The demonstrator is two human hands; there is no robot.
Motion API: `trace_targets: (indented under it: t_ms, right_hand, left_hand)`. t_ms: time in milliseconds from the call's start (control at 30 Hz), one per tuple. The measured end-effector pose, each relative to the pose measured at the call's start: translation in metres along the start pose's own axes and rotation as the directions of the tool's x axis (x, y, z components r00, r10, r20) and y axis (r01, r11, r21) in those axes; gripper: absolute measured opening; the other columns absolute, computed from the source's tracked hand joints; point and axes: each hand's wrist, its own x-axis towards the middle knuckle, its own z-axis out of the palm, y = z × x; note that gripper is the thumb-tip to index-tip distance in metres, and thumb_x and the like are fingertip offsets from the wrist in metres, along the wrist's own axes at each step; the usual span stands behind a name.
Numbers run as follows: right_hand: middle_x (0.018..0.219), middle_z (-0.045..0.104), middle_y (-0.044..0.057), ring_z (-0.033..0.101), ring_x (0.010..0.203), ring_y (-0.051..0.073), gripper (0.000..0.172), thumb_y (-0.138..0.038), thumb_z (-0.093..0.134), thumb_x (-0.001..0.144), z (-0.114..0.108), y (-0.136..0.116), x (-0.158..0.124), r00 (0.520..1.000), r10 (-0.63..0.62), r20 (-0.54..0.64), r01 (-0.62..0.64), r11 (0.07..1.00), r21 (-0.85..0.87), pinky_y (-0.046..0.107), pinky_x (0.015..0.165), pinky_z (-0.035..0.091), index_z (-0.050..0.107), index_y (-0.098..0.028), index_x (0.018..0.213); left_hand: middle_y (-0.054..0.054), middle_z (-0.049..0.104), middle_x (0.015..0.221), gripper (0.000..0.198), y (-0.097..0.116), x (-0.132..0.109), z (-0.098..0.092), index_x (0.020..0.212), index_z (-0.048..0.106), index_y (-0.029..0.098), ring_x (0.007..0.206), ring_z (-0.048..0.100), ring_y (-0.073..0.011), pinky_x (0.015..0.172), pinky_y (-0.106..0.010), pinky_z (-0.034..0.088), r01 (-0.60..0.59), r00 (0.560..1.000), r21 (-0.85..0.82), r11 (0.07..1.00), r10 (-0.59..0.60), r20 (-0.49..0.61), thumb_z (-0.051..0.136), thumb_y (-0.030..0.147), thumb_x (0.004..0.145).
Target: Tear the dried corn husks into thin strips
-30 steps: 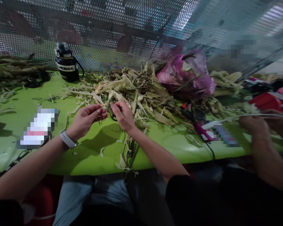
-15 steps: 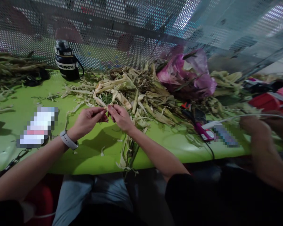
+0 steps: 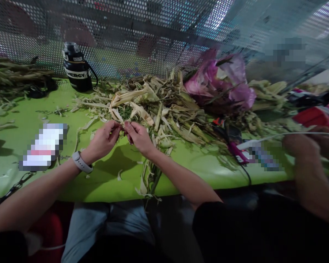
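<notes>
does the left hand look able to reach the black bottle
Probably yes: the left hand seems to have only loose husk scraps and green tabletop between it and the black bottle.

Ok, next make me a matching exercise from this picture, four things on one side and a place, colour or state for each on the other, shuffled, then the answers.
Things:
1. wearer's right hand
2. bottle
3. plastic bag
4. wristband

Descriptions:
A. pink-purple
B. pale grey
C. close beside the wearer's left hand
D. standing upright, mostly black

Right pairs: 1-C, 2-D, 3-A, 4-B
</notes>
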Motion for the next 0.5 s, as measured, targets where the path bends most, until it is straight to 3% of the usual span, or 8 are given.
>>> trace_targets:
  t_ms: [67, 133, 200, 267, 300, 400, 500]
  right_hand:
    - [0.050, 0.042, -0.006, 0.039, 0.044, 0.008, 0.056, -0.073, 0.049, 0.088, -0.005, -0.005, -0.001, 1.000, -0.025, -0.004, 0.024, 0.997, -0.067, 0.024, 0.045, 0.032, 0.050, -0.021, 0.067]
    - [0.052, 0.043, -0.005, 0.041, 0.048, 0.009, 0.053, -0.066, 0.049, 0.093, -0.012, -0.012, -0.001, 0.984, -0.165, -0.071, 0.147, 0.967, -0.206, 0.025, 0.050, 0.035, 0.049, -0.021, 0.064]
    - [0.060, 0.050, -0.002, 0.049, 0.059, 0.012, 0.044, -0.056, 0.054, 0.094, -0.021, -0.020, -0.001, 0.904, -0.407, -0.132, 0.331, 0.861, -0.387, 0.028, 0.062, 0.043, 0.051, -0.022, 0.067]
    - [0.077, 0.061, 0.003, 0.058, 0.079, 0.018, 0.028, -0.045, 0.056, 0.092, -0.030, -0.026, 0.001, 0.797, -0.596, -0.094, 0.469, 0.710, -0.525, 0.036, 0.080, 0.048, 0.056, -0.022, 0.077]
    - [0.087, 0.064, 0.006, 0.061, 0.090, 0.020, 0.020, -0.040, 0.056, 0.092, -0.034, -0.028, 0.001, 0.768, -0.639, -0.046, 0.509, 0.652, -0.563, 0.040, 0.088, 0.048, 0.059, -0.022, 0.084]
    - [0.113, 0.065, 0.009, 0.058, 0.115, 0.025, 0.020, -0.029, 0.049, 0.090, -0.043, -0.031, 0.003, 0.780, -0.617, 0.105, 0.544, 0.585, -0.602, 0.048, 0.103, 0.044, 0.062, -0.024, 0.103]
    - [0.130, 0.059, 0.009, 0.052, 0.128, 0.027, 0.030, -0.029, 0.048, 0.088, -0.047, -0.029, 0.003, 0.812, -0.547, 0.201, 0.537, 0.567, -0.625, 0.052, 0.111, 0.038, 0.061, -0.025, 0.115]
  left_hand:
    - [0.002, 0.050, 0.062, 0.012, -0.001, 0.002, -0.003, 0.085, 0.053, 0.019, 0.053, 0.043, -0.0104, 0.051, -0.024, 0.034, 0.043, 0.999, -0.103, 0.994, -0.040, 0.035, 0.052, 0.024, 0.095]
    - [0.004, 0.046, 0.061, 0.016, -0.002, 0.005, -0.006, 0.083, 0.052, 0.020, 0.051, 0.039, -0.0095, 0.050, -0.023, 0.032, 0.110, 0.993, -0.239, 0.965, -0.098, 0.061, 0.053, 0.028, 0.096]
    - [0.004, 0.043, 0.060, 0.019, -0.004, 0.008, -0.008, 0.081, 0.053, 0.019, 0.050, 0.035, -0.0085, 0.048, -0.022, 0.028, 0.177, 0.984, -0.357, 0.917, -0.157, 0.086, 0.056, 0.031, 0.095]
    - [0.004, 0.043, 0.059, 0.019, -0.004, 0.010, -0.009, 0.080, 0.055, 0.019, 0.049, 0.033, -0.0078, 0.047, -0.022, 0.026, 0.233, 0.972, -0.443, 0.866, -0.202, 0.117, 0.060, 0.032, 0.092]
    - [0.004, 0.043, 0.060, 0.019, -0.005, 0.011, -0.010, 0.080, 0.056, 0.018, 0.049, 0.033, -0.0076, 0.048, -0.021, 0.026, 0.251, 0.968, -0.476, 0.843, -0.216, 0.129, 0.062, 0.032, 0.091]
    - [0.004, 0.044, 0.061, 0.019, -0.004, 0.011, -0.011, 0.079, 0.058, 0.018, 0.051, 0.035, -0.0075, 0.049, -0.021, 0.028, 0.270, 0.963, -0.519, 0.811, -0.218, 0.159, 0.065, 0.033, 0.089]
    - [0.003, 0.047, 0.063, 0.017, -0.003, 0.010, -0.011, 0.080, 0.059, 0.018, 0.054, 0.040, -0.0086, 0.052, -0.022, 0.033, 0.228, 0.970, -0.445, 0.866, -0.161, 0.183, 0.066, 0.031, 0.088]
